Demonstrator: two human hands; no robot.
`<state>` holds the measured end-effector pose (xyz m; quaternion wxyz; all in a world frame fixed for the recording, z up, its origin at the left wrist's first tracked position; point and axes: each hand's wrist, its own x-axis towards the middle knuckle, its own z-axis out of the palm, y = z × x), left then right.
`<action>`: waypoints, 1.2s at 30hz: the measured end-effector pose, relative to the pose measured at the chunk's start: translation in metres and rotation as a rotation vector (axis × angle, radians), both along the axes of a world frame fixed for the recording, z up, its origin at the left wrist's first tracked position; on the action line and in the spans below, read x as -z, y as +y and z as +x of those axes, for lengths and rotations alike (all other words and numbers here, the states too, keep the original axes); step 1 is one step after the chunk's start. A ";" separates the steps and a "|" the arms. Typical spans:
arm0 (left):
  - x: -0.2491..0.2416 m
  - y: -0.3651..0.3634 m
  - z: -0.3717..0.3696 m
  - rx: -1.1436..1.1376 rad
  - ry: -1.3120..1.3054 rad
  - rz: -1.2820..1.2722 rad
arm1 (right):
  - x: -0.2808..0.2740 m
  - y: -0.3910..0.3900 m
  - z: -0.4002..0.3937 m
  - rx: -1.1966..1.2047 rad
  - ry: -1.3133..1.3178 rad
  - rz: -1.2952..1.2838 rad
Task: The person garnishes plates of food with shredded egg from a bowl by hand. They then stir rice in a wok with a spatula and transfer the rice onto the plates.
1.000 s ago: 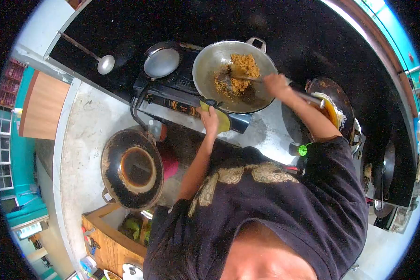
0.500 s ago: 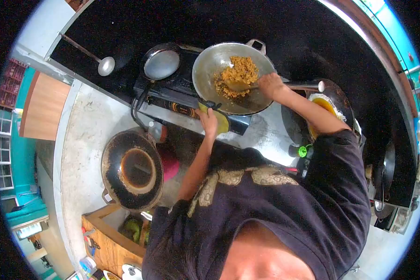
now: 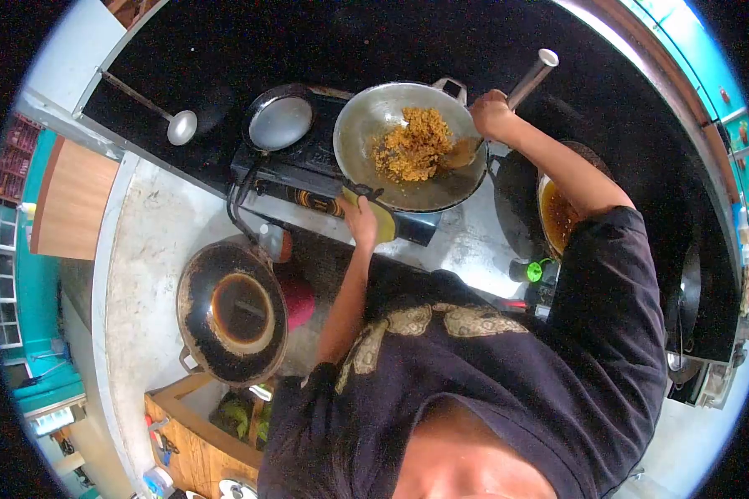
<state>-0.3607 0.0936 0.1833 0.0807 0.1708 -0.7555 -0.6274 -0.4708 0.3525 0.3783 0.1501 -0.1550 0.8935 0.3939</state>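
My right hand is closed around the long metal handle of a spatula, whose butt end points up and away from me. The spatula's blade is down inside the large metal wok, against the right side of a heap of crumbly orange-brown food. The food sits around the middle of the wok, with darker bits along its left and lower edges.

My left hand is clamped on a yellow-green cloth at the wok's near rim, beside its near handle. My two hands are apart from each other, one on each side of the wok.

The wok stands on the right part of a black stove, and a small round pan sits on the left part. Farther left is a metal ladle. Nearer me on the left is a blackened wok with dark liquid in its bottom. Under my right forearm, a vessel of orange-brown liquid is partly hidden, and a bright green cap shows near my right sleeve.
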 end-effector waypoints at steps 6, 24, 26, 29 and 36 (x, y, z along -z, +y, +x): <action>0.007 -0.015 -0.012 0.059 -0.068 -0.052 | 0.050 0.030 -0.023 -0.204 0.406 -0.338; 0.010 -0.017 -0.021 0.009 0.045 -0.147 | 0.049 0.056 -0.037 -0.079 0.095 -0.393; -0.001 -0.019 -0.018 0.035 0.076 -0.122 | 0.053 0.056 -0.034 -0.286 0.165 -0.378; -0.023 -0.019 -0.013 0.027 0.091 -0.125 | 0.048 0.053 -0.032 -0.418 0.234 -0.403; -0.006 -0.015 -0.016 -0.048 0.009 -0.111 | -0.015 0.064 -0.021 -0.222 0.090 -0.245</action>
